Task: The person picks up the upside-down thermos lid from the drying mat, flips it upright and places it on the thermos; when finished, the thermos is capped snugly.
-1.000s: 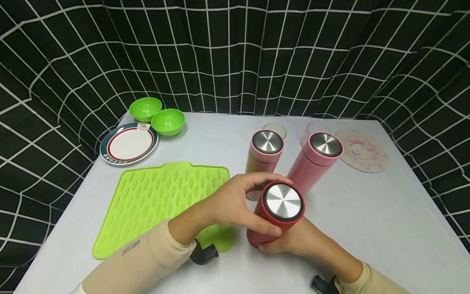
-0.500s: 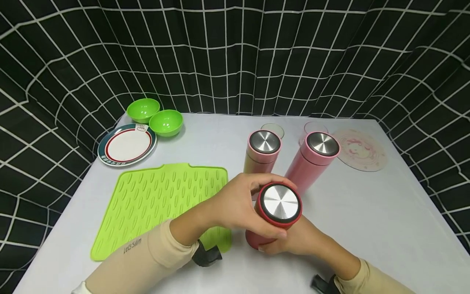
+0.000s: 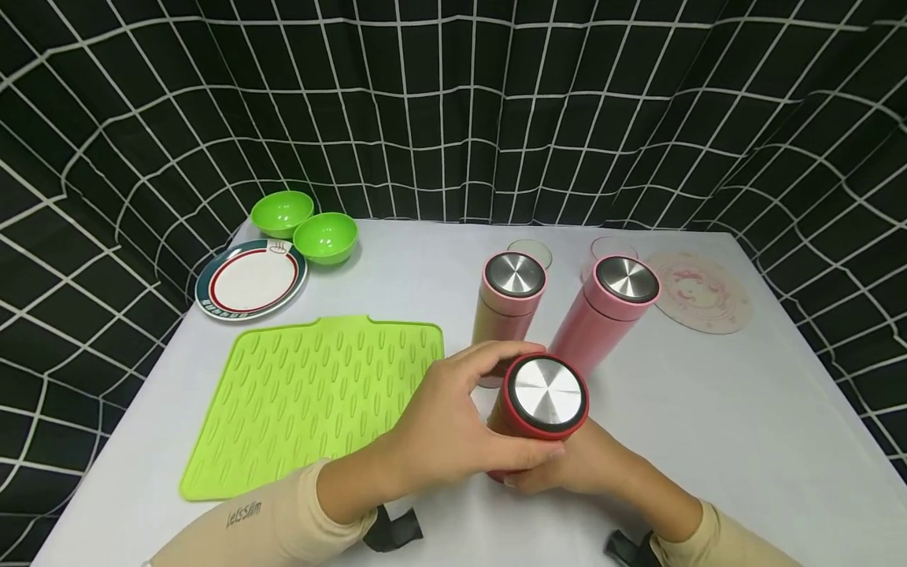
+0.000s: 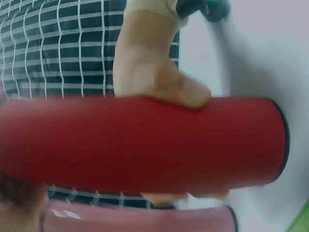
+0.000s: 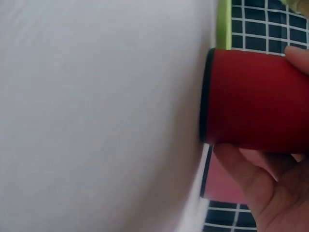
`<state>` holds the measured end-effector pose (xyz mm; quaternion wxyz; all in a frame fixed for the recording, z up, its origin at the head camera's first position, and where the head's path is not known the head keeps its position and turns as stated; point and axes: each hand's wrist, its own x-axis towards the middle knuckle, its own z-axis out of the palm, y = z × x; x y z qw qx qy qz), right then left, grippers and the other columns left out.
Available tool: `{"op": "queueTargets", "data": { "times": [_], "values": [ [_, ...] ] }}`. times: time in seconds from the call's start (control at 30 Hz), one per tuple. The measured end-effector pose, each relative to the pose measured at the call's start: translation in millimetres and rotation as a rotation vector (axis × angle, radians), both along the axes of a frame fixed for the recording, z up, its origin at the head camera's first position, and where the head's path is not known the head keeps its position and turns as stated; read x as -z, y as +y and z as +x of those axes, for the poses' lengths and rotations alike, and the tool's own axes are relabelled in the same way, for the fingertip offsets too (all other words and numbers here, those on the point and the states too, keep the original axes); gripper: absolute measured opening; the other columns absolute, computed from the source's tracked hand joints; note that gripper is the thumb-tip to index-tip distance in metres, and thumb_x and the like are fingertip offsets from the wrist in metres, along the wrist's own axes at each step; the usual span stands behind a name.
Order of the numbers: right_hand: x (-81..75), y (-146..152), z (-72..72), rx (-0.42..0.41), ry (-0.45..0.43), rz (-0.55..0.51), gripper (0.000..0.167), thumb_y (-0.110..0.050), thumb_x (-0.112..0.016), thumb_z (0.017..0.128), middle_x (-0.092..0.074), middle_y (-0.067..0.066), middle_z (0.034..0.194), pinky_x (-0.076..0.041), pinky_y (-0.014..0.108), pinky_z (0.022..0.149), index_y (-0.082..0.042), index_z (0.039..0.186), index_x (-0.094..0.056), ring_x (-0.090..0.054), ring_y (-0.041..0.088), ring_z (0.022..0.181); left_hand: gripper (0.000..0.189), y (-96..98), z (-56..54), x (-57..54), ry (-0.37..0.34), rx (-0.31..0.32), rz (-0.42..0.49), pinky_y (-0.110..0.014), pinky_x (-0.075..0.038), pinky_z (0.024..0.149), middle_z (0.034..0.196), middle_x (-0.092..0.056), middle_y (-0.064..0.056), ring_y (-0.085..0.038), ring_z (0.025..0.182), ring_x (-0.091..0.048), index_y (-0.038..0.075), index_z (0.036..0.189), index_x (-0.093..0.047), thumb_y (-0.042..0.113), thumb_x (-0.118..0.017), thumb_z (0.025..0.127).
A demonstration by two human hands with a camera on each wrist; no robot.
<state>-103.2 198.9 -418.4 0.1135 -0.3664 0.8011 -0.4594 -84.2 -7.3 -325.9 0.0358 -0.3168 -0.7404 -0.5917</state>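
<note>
A red thermos [image 3: 547, 391] with a brushed steel disc on its lid stands between my hands, near the front middle of the table. My left hand [image 3: 446, 429] grips its upper part from the left, the thumb across the near side just below the lid. Lower down, my right hand [image 3: 598, 461] holds the body from the right, partly hidden behind the thermos in the head view. In the right wrist view the dark base edge of the red thermos [image 5: 258, 99] is close to the white tabletop. Two pink thermoses stand just behind, one pale [image 3: 503, 311], one deeper pink [image 3: 598, 319].
A lime-green ridged mat [image 3: 312, 394] lies at left. Behind it are a blue-rimmed plate [image 3: 253, 277] and two green bowls [image 3: 326, 236]. Clear glasses [image 3: 533, 250] and a round pink-patterned glass board [image 3: 708, 295] sit at the back right. A black grid-patterned cloth [image 3: 453, 110] encloses the table.
My left hand has turned around the thermos: the thumb has shifted right across the near side, the index finger has drawn back left, and the wrist sits lower. My right hand keeps its hold.
</note>
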Motion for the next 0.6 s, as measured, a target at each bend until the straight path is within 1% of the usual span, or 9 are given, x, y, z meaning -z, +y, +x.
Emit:
{"op": "queueTargets", "data": {
  "times": [0.03, 0.1, 0.13, 0.2, 0.33, 0.4, 0.47, 0.53, 0.6],
  "values": [
    [-0.5, 0, -0.1, 0.011, -0.009, 0.001, 0.049, -0.02, -0.091, 0.066, -0.064, -0.013, 0.097, -0.051, 0.03, 0.079, -0.029, 0.104, -0.062, -0.06, 0.01, 0.087, 0.07, 0.2, -2.9, 1.0, -0.006, 0.023, 0.026, -0.029, -0.051, 0.087, 0.115, -0.065, 0.011, -0.008, 0.102, -0.062, 0.016, 0.127, -0.061, 0.019, -0.092, 0.065],
    [-1.3, 1, -0.6, 0.018, -0.006, 0.004, 0.051, -0.023, -0.091, 0.066, -0.063, -0.012, 0.101, -0.05, 0.031, 0.081, -0.028, 0.107, -0.061, -0.059, 0.011, 0.091, 0.07, -0.2, -10.0, 2.8, -0.038, 0.077, 0.066, -0.03, -0.052, 0.087, 0.111, -0.067, 0.009, -0.009, 0.1, -0.063, 0.015, 0.125, -0.063, 0.014, -0.093, 0.061],
    [-1.9, 1, -0.4, 0.027, -0.012, 0.01, 0.053, -0.026, -0.092, 0.066, -0.062, -0.012, 0.102, -0.049, 0.031, 0.083, -0.028, 0.109, -0.06, -0.059, 0.011, 0.093, 0.07, -0.8, -13.2, 3.6, -0.049, 0.105, 0.081, -0.031, -0.051, 0.088, 0.11, -0.068, 0.008, -0.01, 0.1, -0.064, 0.014, 0.124, -0.064, 0.011, -0.094, 0.06],
    [-2.5, 1, -1.0, 0.018, -0.004, 0.004, 0.056, -0.026, -0.092, 0.066, -0.062, -0.011, 0.104, -0.049, 0.032, 0.085, -0.027, 0.11, -0.06, -0.058, 0.012, 0.094, 0.07, -2.0, -18.1, 5.2, -0.068, 0.151, 0.096, -0.032, -0.05, 0.093, 0.11, -0.069, 0.006, -0.011, 0.105, -0.063, 0.011, 0.123, -0.065, 0.009, -0.093, 0.059],
    [-3.4, -1, -2.6, 0.0, 0.015, -0.021, 0.058, -0.025, -0.093, 0.064, -0.062, -0.01, 0.104, -0.048, 0.032, 0.084, -0.028, 0.111, -0.058, -0.059, 0.013, 0.093, 0.07, -4.4, -24.2, 7.3, -0.112, 0.219, 0.11, -0.034, -0.044, 0.101, 0.112, -0.069, 0.007, -0.012, 0.113, -0.06, 0.009, 0.125, -0.065, 0.007, -0.093, 0.061],
    [-3.2, -2, -3.9, -0.009, 0.02, -0.028, 0.059, -0.025, -0.093, 0.064, -0.062, -0.01, 0.104, -0.049, 0.032, 0.084, -0.028, 0.112, -0.058, -0.059, 0.013, 0.093, 0.071, -5.2, -27.1, 7.5, -0.133, 0.245, 0.105, -0.034, -0.042, 0.103, 0.113, -0.068, 0.007, -0.012, 0.115, -0.059, 0.009, 0.127, -0.064, 0.006, -0.092, 0.061],
    [-2.7, -2, -5.1, -0.014, 0.017, -0.021, 0.059, -0.024, -0.093, 0.065, -0.062, -0.01, 0.104, -0.049, 0.032, 0.084, -0.028, 0.113, -0.058, -0.06, 0.013, 0.093, 0.072, -5.6, -30.6, 8.0, -0.172, 0.282, 0.097, -0.033, -0.041, 0.104, 0.113, -0.068, 0.008, -0.013, 0.115, -0.059, 0.011, 0.128, -0.064, 0.005, -0.092, 0.062],
    [-2.4, -1, -5.1, -0.009, 0.019, 0.007, 0.057, -0.026, -0.092, 0.066, -0.062, -0.012, 0.104, -0.049, 0.031, 0.084, -0.028, 0.113, -0.058, -0.059, 0.011, 0.093, 0.073, -4.9, -33.2, 9.3, -0.226, 0.322, 0.093, -0.034, -0.042, 0.103, 0.113, -0.068, 0.008, -0.013, 0.114, -0.059, 0.012, 0.13, -0.062, 0.003, -0.09, 0.063],
    [-2.6, 0, -4.2, 0.002, 0.016, 0.038, 0.056, -0.029, -0.091, 0.067, -0.062, -0.013, 0.104, -0.049, 0.031, 0.084, -0.028, 0.113, -0.058, -0.059, 0.01, 0.093, 0.074, -3.9, -34.0, 10.6, -0.259, 0.35, 0.088, -0.034, -0.044, 0.101, 0.113, -0.067, 0.008, -0.013, 0.113, -0.059, 0.013, 0.132, -0.061, 0.003, -0.089, 0.064]
  ]
}}
